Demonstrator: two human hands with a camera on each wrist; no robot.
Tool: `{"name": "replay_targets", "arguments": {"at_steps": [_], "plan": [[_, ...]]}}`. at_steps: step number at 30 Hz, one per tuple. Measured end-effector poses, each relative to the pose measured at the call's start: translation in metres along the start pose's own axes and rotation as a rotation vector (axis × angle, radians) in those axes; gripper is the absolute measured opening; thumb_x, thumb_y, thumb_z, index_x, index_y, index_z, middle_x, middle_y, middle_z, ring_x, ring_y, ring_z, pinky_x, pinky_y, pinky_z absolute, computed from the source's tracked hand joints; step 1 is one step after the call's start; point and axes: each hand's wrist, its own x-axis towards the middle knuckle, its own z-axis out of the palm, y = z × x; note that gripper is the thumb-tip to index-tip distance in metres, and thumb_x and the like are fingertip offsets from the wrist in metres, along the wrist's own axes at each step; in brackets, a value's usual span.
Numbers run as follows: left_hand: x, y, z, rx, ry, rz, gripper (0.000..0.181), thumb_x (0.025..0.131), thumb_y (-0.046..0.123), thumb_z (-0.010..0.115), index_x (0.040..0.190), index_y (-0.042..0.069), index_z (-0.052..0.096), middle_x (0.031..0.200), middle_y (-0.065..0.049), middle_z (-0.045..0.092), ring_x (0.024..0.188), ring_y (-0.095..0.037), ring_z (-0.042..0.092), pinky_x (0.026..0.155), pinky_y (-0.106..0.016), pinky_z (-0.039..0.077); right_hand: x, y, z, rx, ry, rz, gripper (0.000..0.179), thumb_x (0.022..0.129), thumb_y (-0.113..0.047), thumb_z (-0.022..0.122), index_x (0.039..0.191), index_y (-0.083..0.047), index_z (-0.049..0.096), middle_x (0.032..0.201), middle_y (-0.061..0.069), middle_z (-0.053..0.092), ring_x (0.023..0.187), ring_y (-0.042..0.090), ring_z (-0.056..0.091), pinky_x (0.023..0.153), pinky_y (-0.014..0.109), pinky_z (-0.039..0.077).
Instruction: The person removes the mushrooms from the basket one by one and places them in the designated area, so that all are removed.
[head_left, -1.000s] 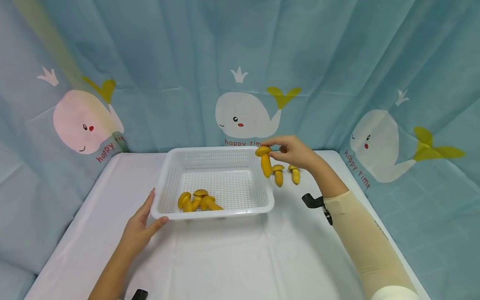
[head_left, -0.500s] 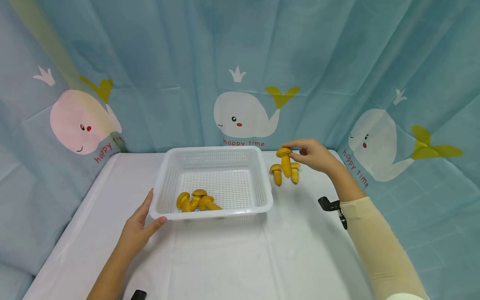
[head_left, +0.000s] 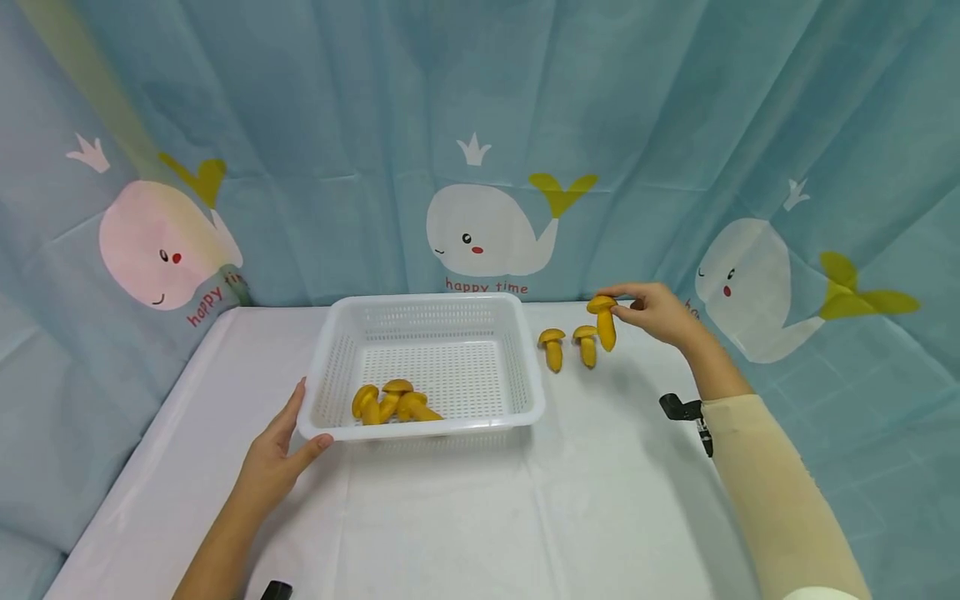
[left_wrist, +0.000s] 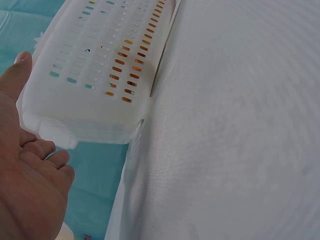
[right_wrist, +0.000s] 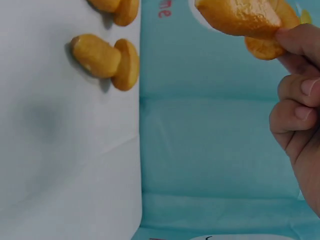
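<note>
My left hand (head_left: 272,467) rests at the near left corner of a white plastic basket (head_left: 431,431), its thumb at the front rim and fingers along the left side. In the left wrist view, the thumb and fingers touch the basket (left_wrist: 90,107) at its rim. Several yellow-brown mushrooms (head_left: 397,404) lie inside, at the front left. Above the table, right of the basket, my right hand (head_left: 660,315) pinches another mushroom (head_left: 606,327) between thumb and fingers, stem downward. Two mushrooms, a left one (head_left: 552,350) and a right one (head_left: 586,346), lie between basket and hand.
A white cloth (head_left: 450,517) covers the table. Blue curtains (head_left: 360,125) with printed whales hang along the back and both sides, close to the table edges. A black wrist mount (head_left: 681,408) sits on the right forearm, over a beige sleeve (head_left: 780,492).
My right hand has moved right with the mushroom, from the basket's right rim, past the two mushrooms on the table, to beyond them. The left hand and basket stay in place.
</note>
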Motion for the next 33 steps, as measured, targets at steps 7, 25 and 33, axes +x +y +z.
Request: {"name": "replay_targets", "arguments": {"at_steps": [7, 25, 33], "plan": [[0.0, 0.002, -0.002, 0.012, 0.005, -0.032, 0.096, 0.093, 0.026, 0.078, 0.164, 0.034, 0.015, 0.169, 0.009, 0.016, 0.157, -0.019, 0.014, 0.104, 0.003, 0.016, 0.006, 0.024, -0.002, 0.006, 0.004, 0.062, 0.037, 0.104, -0.024, 0.063, 0.141, -0.018, 0.064, 0.137, 0.014, 0.065, 0.086, 0.023, 0.066, 0.064, 0.03, 0.049], [0.0, 0.005, -0.001, 0.042, 0.002, -0.051, 0.097, 0.091, 0.029, 0.079, 0.164, 0.035, 0.014, 0.169, 0.013, 0.015, 0.157, -0.028, 0.017, 0.109, -0.002, 0.016, 0.018, 0.088, 0.007, 0.002, -0.011, 0.24, 0.038, 0.106, -0.023, 0.06, 0.143, -0.017, 0.061, 0.149, 0.016, 0.055, 0.096, 0.031, 0.058, 0.069, 0.031, 0.05], [0.0, 0.003, 0.0, 0.042, 0.0, -0.042, 0.096, 0.092, 0.028, 0.078, 0.164, 0.034, 0.015, 0.169, 0.012, 0.015, 0.157, -0.018, 0.015, 0.113, -0.006, 0.018, 0.019, 0.118, 0.021, 0.028, -0.037, 0.309, 0.036, 0.107, -0.017, 0.056, 0.142, -0.014, 0.062, 0.147, 0.019, 0.054, 0.098, 0.031, 0.052, 0.086, 0.045, 0.053]]}}
